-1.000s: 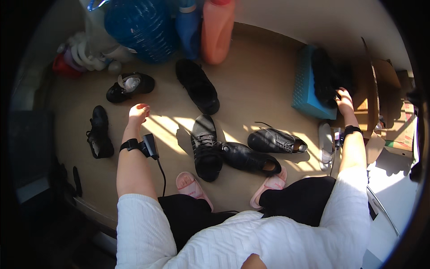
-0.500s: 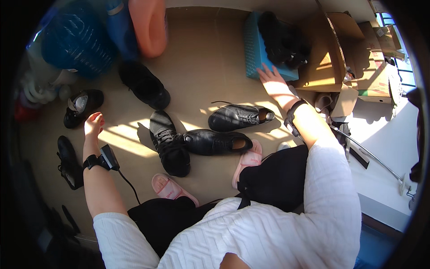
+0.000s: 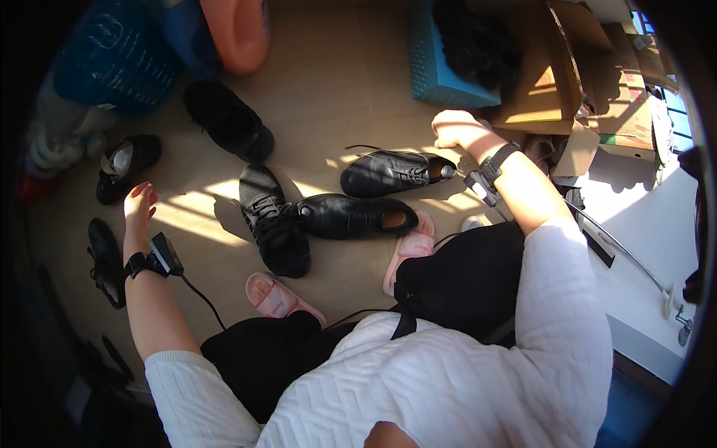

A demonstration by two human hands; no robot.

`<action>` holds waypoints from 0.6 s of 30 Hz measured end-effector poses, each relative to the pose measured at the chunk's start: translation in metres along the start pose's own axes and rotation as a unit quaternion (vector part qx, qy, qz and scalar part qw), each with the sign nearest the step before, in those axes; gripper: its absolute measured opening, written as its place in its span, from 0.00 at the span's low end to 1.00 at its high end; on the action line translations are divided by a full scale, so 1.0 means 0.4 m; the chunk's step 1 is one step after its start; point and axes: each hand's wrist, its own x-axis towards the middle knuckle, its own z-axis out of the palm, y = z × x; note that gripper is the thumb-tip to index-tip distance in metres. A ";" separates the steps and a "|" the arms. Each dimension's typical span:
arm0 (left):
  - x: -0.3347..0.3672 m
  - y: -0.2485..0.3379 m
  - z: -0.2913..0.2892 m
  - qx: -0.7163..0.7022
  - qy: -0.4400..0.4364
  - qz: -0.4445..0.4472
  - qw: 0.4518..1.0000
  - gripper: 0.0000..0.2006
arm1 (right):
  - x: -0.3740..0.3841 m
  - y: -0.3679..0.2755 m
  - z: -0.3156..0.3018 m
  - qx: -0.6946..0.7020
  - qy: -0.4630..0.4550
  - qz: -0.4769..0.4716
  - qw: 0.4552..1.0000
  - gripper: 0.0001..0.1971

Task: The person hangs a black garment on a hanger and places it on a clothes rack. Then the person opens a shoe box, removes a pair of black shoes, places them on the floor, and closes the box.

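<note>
Six black shoes lie on the tan floor: the one at the centre is smooth and shiny, its opening toward 3 o'clock showing a tan insole; just beside it, at 1 o'clock, a laced shoe trails one loose lace toward 11; touching it at 9, a textured laced sneaker; at 10, a dull dark shoe; between 9 and 10, a shoe with white stuffing in its opening; far out at 9, a shaded shoe. The right hand hangs between 1 and 2, near the laced shoe's heel, fingers bent under; I cannot tell if that grip is apart or together. The left hand, at 9, sits near the stuffed and shaded shoes, fingers half-curled; whether their tips meet I cannot tell. Two black wristbands circle the wrists. Two pink slippers are on the feet, at 8 and 4. At 1 stands one blue basket bearing a dark fluffy bundle, with cardboard boxes at 2. One orange bottle, one blue bottle and one big blue jug stand toward 10 and 11.
</note>
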 end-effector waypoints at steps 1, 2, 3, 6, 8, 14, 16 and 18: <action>0.009 0.001 0.005 0.001 0.000 0.003 1.000 0.13 | 0.000 -0.013 0.041 0.015 -0.043 -0.032 0.998 0.20; 0.018 0.010 0.017 0.001 -0.003 0.008 1.000 0.13 | -0.005 -0.026 0.094 0.032 -0.086 -0.059 0.994 0.24; 0.005 0.042 0.053 0.000 -0.019 0.024 1.000 0.12 | -0.039 -0.046 0.137 0.023 -0.058 -0.072 0.995 0.25; 0.026 0.070 0.083 -0.005 -0.060 0.055 0.997 0.12 | -0.010 -0.042 0.319 0.071 0.020 -0.050 0.996 0.25; 0.025 0.066 0.077 -0.002 -0.051 0.057 0.997 0.12 | -0.014 -0.065 0.343 0.103 0.003 -0.015 0.995 0.24; 0.036 0.009 0.017 -0.010 -0.043 0.026 0.999 0.14 | -0.038 -0.108 0.272 0.182 0.229 -0.128 0.948 0.19; 0.043 0.000 0.007 -0.025 -0.040 0.004 0.999 0.15 | 0.015 -0.131 0.305 0.228 0.226 -0.077 0.944 0.18; 0.020 0.006 0.008 -0.026 -0.045 -0.001 0.999 0.13 | 0.042 -0.169 0.320 0.194 0.211 -0.091 0.954 0.18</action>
